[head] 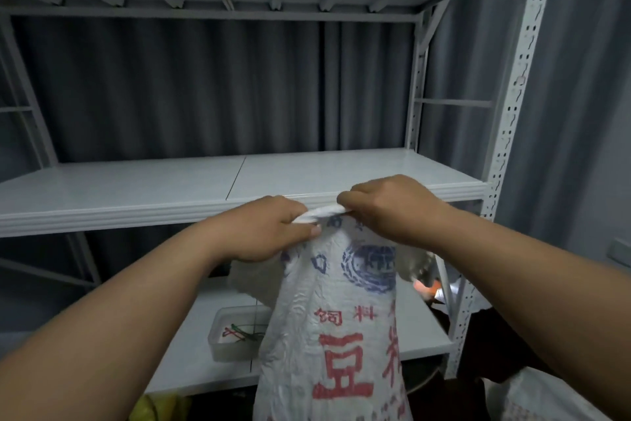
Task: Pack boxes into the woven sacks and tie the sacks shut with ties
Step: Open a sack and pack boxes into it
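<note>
Bare forearms come in from seven and four o'clock and meet at the gathered mouth of a white woven sack (336, 328), which stands upright from six o'clock to just below centre, printed with red characters and a blue round emblem. Whatever it holds is hidden (the cloth is opaque). The left hand (264, 233) curls its fingers round the bunched top edge from the nine o'clock side, thumb pressed against the cloth; the right hand (386, 207) grips the same rolled edge from the three o'clock side, knuckles up. Both hands touch the sack's neck and sit close together, with a short twisted stretch of fabric between them.

Another white sack (532, 400) shows at five o'clock, beside something yellow (153, 405) at seven o'clock. Behind the held sack, on the lower shelf (191, 362), a clear plastic tub (232, 335) holds thin red and green ties (240, 334). Farther back, the middle shelf (136, 185) of a white metal rack spans the view, with grey curtains (191, 89) behind at twelve o'clock.
</note>
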